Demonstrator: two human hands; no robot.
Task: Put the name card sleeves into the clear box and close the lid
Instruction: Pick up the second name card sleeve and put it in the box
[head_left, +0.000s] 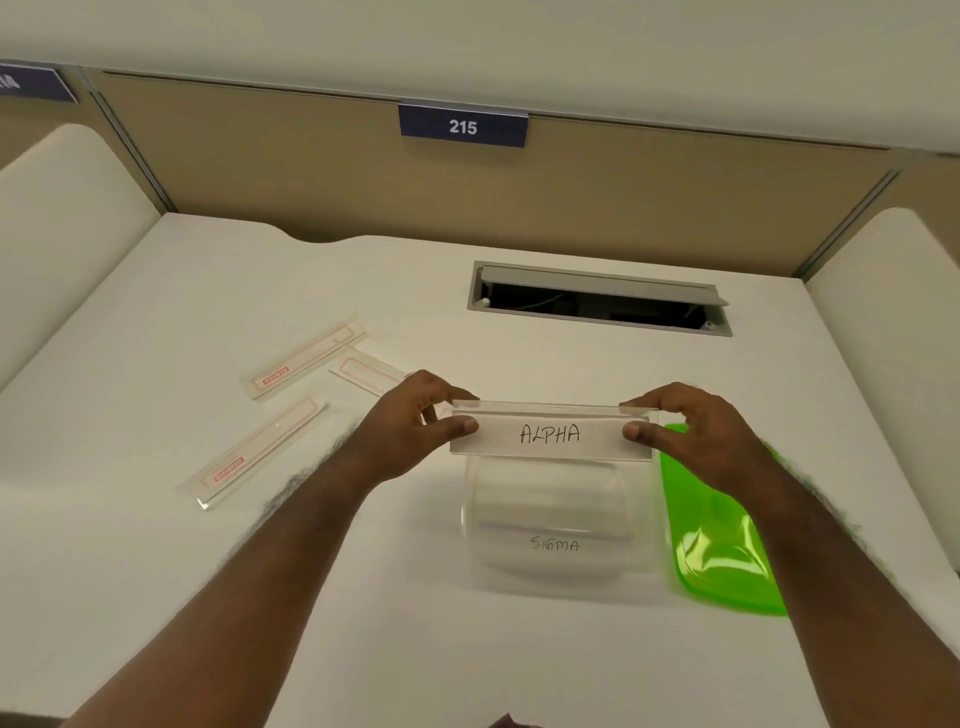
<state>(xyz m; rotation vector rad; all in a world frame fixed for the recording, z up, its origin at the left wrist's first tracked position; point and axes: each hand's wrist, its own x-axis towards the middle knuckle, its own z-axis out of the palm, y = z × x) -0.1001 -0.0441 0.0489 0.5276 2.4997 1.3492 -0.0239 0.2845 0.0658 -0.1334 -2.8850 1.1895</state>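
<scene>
Hands, left (415, 423) and right (691, 431), pinch ALPHA sleeve (550, 434) seemingly above clear box (545, 519).

a white desk (208, 291) is enclosed by tan partition panels (311, 171) and rounded white side dividers (62, 218). a navy plate reading 215 (462, 126) is fixed above. an open grey cable hatch (597, 299) is set into the desktop.
</scene>
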